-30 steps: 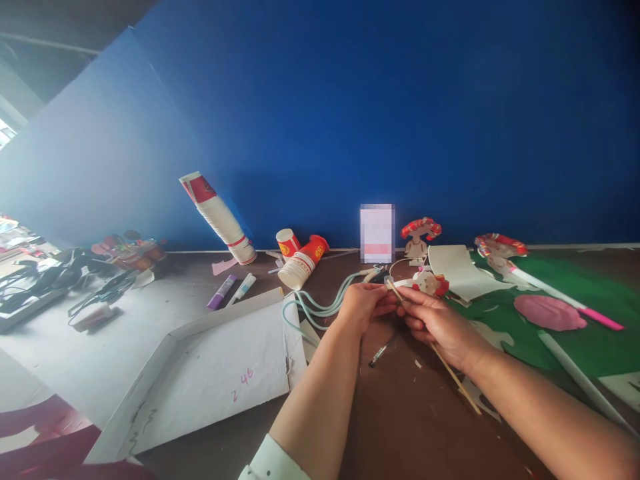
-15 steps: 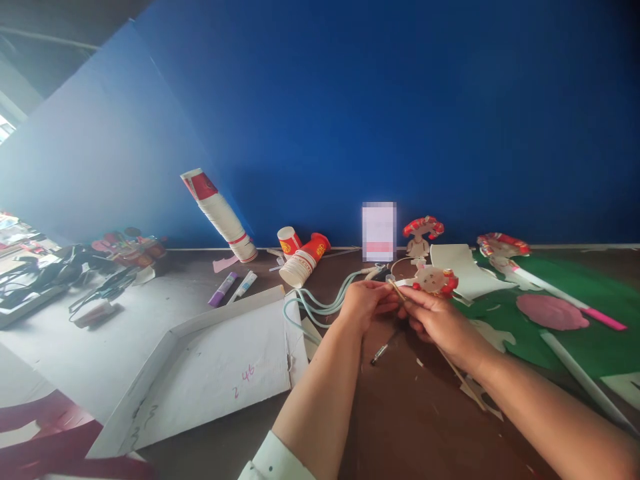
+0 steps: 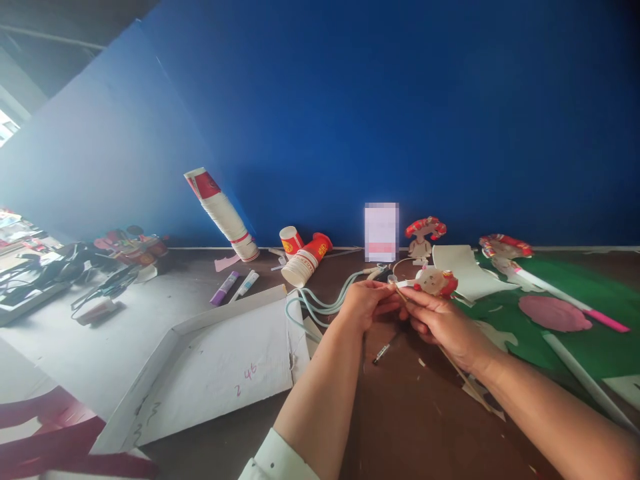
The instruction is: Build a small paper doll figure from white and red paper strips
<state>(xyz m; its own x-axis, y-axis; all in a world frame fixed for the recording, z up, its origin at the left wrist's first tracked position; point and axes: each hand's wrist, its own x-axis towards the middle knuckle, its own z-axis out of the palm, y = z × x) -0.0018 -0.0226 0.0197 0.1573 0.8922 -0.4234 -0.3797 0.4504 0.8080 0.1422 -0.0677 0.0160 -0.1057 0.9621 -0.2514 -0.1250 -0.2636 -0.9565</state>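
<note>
Turned slightly since the earlier frame, head view: cut-out point(image 3: 435, 281), pale with red, right of the box point(image 3: 210, 373). By judgement: a small finger adjustment, fine handling of the pieces unfinished. Stick point(image 3: 465, 378): right of the box, slanting away from it toward the wearer. Left hand point(image 3: 367, 303): nearer the box, fingertips pinching the stick's upper end. Right hand point(image 3: 443, 320): farther from the box, closed around the stick; whether it also grips the cut-out, cannot tell. Pen point(image 3: 383, 353): right of the box. Cups point(image 3: 306, 260): beyond the box's far edge.
</note>
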